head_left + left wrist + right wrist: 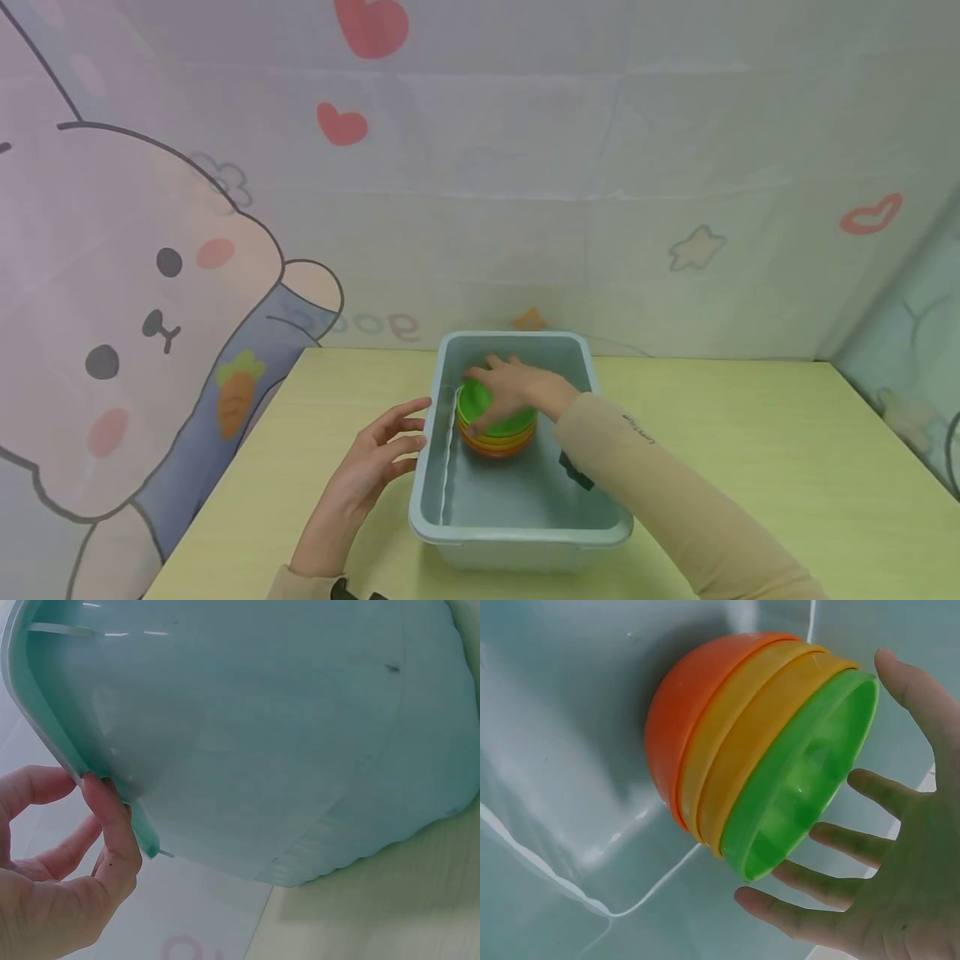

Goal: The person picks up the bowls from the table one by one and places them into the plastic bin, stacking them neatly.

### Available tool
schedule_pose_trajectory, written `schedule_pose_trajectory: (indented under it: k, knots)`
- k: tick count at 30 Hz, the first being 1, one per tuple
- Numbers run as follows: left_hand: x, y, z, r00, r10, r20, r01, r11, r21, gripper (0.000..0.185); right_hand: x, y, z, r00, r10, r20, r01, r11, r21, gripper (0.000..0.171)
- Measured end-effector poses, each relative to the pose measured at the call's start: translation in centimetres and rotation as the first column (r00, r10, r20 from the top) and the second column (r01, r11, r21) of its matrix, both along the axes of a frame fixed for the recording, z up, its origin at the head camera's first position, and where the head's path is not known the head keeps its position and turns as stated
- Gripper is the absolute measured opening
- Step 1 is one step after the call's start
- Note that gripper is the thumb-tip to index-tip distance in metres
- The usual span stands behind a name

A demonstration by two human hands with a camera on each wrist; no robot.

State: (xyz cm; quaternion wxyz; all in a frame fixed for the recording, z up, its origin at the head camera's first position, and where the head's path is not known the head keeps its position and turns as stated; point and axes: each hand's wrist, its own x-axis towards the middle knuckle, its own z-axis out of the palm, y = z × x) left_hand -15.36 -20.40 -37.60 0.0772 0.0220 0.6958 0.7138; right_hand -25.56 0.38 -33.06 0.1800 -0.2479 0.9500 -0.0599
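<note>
A stack of nested bowls [750, 757] sits inside a light blue-green plastic tub [525, 537]. The top bowl [474, 402] is green, with yellow-orange ones and an orange-red one beneath it. Over the stack, my right hand [506, 392] reaches in from the right with fingers and thumb spread about the green rim. The right wrist view shows its fingertips close along that rim, not curled round it. My left hand [378, 450] is at the tub's left side, its loosely bent fingertips touching the outer edge of the rim [52, 735].
The tub stands on a pale yellow-green table [750, 467], near its back edge. Behind hangs a pale backdrop sheet [510, 167] with printed hearts and a large cartoon animal. A dark strap piece [576, 471] shows under the right sleeve.
</note>
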Motion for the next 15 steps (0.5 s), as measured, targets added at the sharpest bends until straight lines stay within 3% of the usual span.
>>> schedule_pose_trajectory:
  k: [10, 15]
  knots:
    - [-0.1, 0.1, -0.2, 1.000, 0.008, 0.013, -0.008, 1.000, -0.002, 0.052, 0.4, 0.6, 1.8, 1.000, 0.021, 0.018, -0.020, 0.998, -0.062, 0.081]
    - [0.0, 0.2, 0.0, 1.000, 0.007, 0.008, -0.007, 1.000, 0.005, 0.053, 0.6, 1.1, 3.6, 0.996, 0.084, -0.009, -0.084, 0.991, -0.108, 0.076]
